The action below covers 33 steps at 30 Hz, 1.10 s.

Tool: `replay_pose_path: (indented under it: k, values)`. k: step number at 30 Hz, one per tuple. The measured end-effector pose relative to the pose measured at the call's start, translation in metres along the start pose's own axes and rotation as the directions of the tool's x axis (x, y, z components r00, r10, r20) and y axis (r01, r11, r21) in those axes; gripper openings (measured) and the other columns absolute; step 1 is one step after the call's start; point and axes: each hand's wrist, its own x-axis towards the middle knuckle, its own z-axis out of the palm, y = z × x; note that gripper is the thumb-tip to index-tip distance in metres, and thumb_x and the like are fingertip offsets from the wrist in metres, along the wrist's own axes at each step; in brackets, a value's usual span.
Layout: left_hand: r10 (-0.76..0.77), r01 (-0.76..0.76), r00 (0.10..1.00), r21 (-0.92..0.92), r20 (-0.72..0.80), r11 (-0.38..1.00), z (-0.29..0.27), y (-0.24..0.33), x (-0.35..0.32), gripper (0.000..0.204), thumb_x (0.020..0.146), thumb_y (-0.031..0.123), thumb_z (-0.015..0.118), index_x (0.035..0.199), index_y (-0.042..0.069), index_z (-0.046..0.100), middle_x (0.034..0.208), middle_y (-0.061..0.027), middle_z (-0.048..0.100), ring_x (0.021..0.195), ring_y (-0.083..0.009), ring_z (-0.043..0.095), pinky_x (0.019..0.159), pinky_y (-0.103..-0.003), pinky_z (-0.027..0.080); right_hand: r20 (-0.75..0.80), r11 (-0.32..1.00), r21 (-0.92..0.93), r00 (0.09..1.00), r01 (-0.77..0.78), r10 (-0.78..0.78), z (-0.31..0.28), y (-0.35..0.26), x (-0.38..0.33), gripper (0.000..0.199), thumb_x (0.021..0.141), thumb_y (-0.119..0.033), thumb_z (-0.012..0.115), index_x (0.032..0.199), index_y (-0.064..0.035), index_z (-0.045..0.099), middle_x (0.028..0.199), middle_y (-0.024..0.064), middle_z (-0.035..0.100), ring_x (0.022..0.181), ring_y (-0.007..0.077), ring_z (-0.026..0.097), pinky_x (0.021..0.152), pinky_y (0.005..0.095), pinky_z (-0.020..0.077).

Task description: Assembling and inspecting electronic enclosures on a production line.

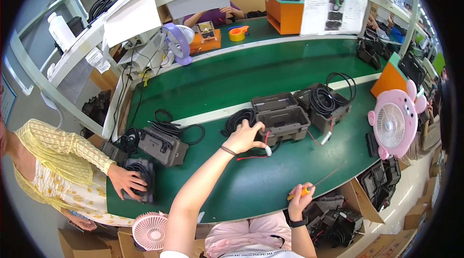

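Observation:
In front of me an open dark grey plastic box (284,123) stands on the green work surface, its lid tilted back. My left hand (245,137) grips the box at its near left corner, thumb and fingers curled round the edge. Just below that hand hang a red wire and a white connector (268,150). A coil of black cable (240,120) lies beside the box's left side. My right hand (300,199) is closed round the orange-yellow handle of a screwdriver (305,191). Its long thin shaft points up and right, apart from the box.
Another box with coiled black cable (323,101) stands right of mine, and a closed box (163,146) lies left. A co-worker's hand (128,180) rests on a box at far left. A pink fan (390,125) stands at the right edge; a carton of boxes (333,214) sits below.

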Motion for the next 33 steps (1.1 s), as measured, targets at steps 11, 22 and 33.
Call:
replay_pose_path:
  k: [11, 22, 33]
  values:
    - [0.016, -0.002, 0.933, 0.038, -0.359, 0.999, 0.079, 0.047, -0.151, 0.05, 0.078, 0.042, 0.075, 0.118, 0.021, 0.054, 0.11, -0.0212, 0.042, 0.103, -0.0433, 0.05, 0.081, -0.055, 0.047, 0.153, 0.962, 0.238, 0.983, -0.137, 0.102, -0.016, -0.012, -0.003, 0.013, 0.103, -0.019, 0.048, 0.103, -0.0086, 0.04, 0.092, 0.0054, 0.051, 0.073, 0.01, 0.052, 0.06, 0.0232, 0.0475]
    - [-0.072, 0.057, 0.837, -0.044, -0.542, 0.997, 0.134, 0.03, -0.302, 0.054, 0.067, 0.002, 0.077, 0.115, 0.019, 0.062, 0.125, -0.0271, 0.038, 0.121, -0.0476, 0.039, 0.1, -0.053, 0.038, 0.428, 0.946, 0.26, 0.902, -0.192, 0.065, -0.021, -0.052, -0.059, 0.043, 0.083, -0.036, 0.067, 0.106, -0.0075, 0.044, 0.123, 0.0074, 0.048, 0.077, 0.0069, 0.045, 0.058, 0.0192, 0.0414]
    - [0.097, -0.091, 0.785, 0.04, -0.611, 0.995, 0.132, 0.014, -0.325, 0.055, 0.058, -0.002, 0.077, 0.107, 0.022, 0.071, 0.127, -0.0191, 0.039, 0.129, -0.0431, 0.037, 0.106, -0.05, 0.036, 0.589, 0.944, -0.315, 0.801, 0.103, 0.109, -0.011, -0.081, -0.04, 0.04, 0.076, -0.006, 0.075, 0.099, -0.0058, 0.043, 0.121, 0.0232, 0.063, 0.082, 0.0103, 0.052, 0.075, 0.0241, 0.0437]
